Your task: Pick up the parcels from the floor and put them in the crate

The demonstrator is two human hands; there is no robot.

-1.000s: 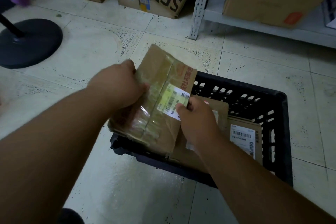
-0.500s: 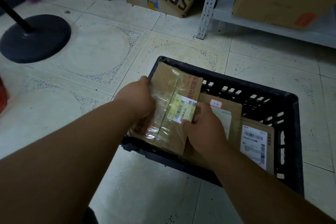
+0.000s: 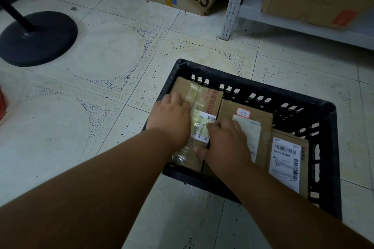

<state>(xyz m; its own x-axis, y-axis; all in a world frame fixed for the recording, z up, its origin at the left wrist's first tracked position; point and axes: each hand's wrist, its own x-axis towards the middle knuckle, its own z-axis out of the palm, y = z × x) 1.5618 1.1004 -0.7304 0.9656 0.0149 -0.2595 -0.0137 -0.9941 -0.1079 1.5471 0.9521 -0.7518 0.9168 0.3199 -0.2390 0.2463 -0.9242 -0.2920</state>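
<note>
Both of my hands lay on a taped brown parcel (image 3: 199, 111) set inside the black crate (image 3: 332, 147), against its left wall. My left hand (image 3: 170, 119) rested flat on the parcel's left side, fingers stretched out and gripping nothing that I could see. My right hand (image 3: 226, 141) pressed on the parcel's near right part beside its barcode label (image 3: 202, 125), fingers mostly straight, thumb tucked at the edge; I could not tell whether it pinched anything. Two more labelled parcels (image 3: 261, 127) (image 3: 287, 159) sat to the right in the crate. A black stand base (image 3: 38, 36) stood on the tiled floor (image 3: 113, 66) at far left.
</note>
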